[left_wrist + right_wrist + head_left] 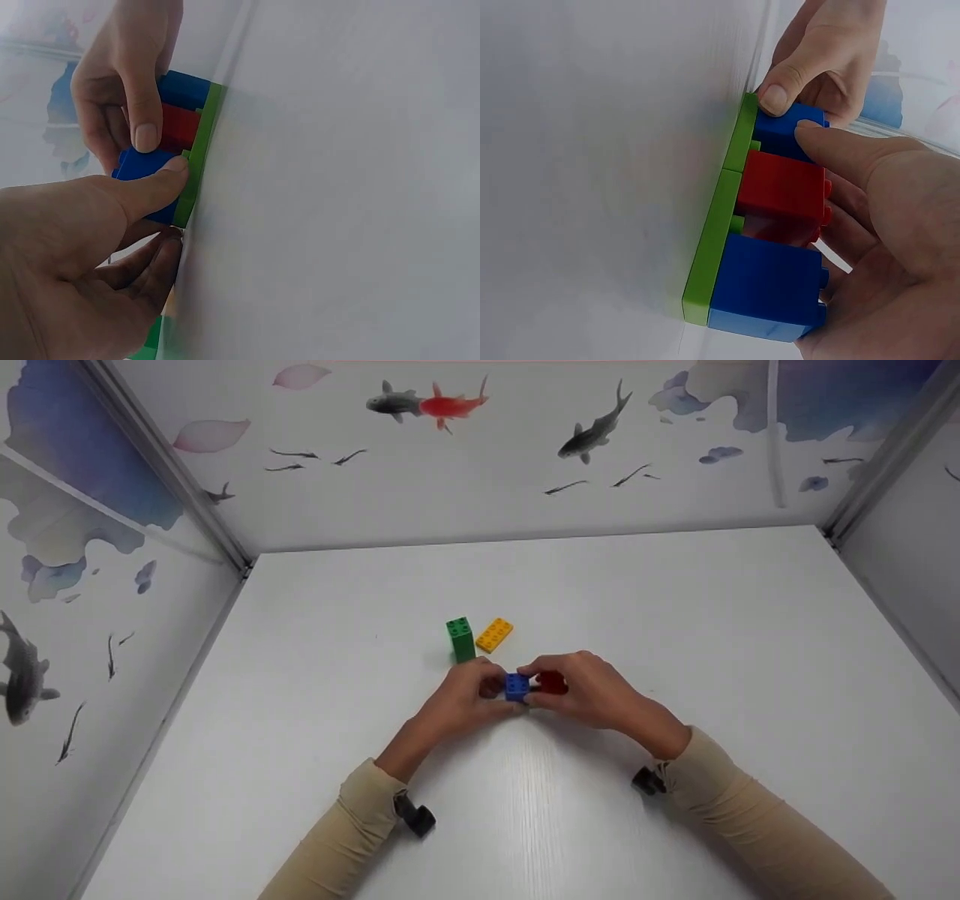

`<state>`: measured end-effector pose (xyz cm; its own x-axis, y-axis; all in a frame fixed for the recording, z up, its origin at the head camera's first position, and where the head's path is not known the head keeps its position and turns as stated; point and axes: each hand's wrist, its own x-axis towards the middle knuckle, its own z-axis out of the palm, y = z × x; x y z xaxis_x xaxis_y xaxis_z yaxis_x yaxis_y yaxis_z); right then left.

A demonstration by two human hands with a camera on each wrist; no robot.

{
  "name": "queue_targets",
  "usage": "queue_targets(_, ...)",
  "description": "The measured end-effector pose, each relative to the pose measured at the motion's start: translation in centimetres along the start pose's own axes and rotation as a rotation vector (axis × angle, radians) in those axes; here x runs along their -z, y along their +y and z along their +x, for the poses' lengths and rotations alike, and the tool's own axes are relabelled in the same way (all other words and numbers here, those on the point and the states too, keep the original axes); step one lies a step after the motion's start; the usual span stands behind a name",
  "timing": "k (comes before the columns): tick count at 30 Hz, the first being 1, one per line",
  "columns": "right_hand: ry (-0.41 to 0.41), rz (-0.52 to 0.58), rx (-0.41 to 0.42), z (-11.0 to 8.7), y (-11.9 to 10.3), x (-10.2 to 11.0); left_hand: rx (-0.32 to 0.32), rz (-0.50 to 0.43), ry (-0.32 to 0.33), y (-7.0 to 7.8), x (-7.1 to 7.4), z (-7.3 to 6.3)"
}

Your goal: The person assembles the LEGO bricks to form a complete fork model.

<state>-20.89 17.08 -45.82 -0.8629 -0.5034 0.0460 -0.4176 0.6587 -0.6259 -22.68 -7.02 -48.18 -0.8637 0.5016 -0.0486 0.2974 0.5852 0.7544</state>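
Note:
Between the hands stands a blue building brick [517, 687] with studs on top. My left hand [465, 694] pinches it from the left, its thumb also at the edge of the green plate below. From the other side, my right hand [592, 690] pinches the same brick between thumb and fingers. Beneath are two light green plates [712, 247], lying end to end on the table. A red brick [780, 187] sits on them in the middle, under the right palm. Another blue brick [765, 281] is at the right end, with a gap between it and the red one.
Just beyond the left hand, a tall green stack of bricks [461, 639] stands upright. Beside it a yellow studded plate [495, 635] lies flat. The white table [660, 592] is bounded by printed panels [495, 472] at the back and sides.

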Motion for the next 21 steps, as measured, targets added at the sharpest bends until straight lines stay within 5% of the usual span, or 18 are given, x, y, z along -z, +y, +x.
queue_targets(13, -0.023, -0.090, 0.040, 0.17, 0.15, -0.18, -0.026, 0.025, 0.052, -0.38, -0.32, -0.29)
queue_targets(21, 0.036, 0.028, 0.111, 0.12, 0.84, 0.80, -0.022, -0.007, 0.040, -0.70, -0.44, -0.32)
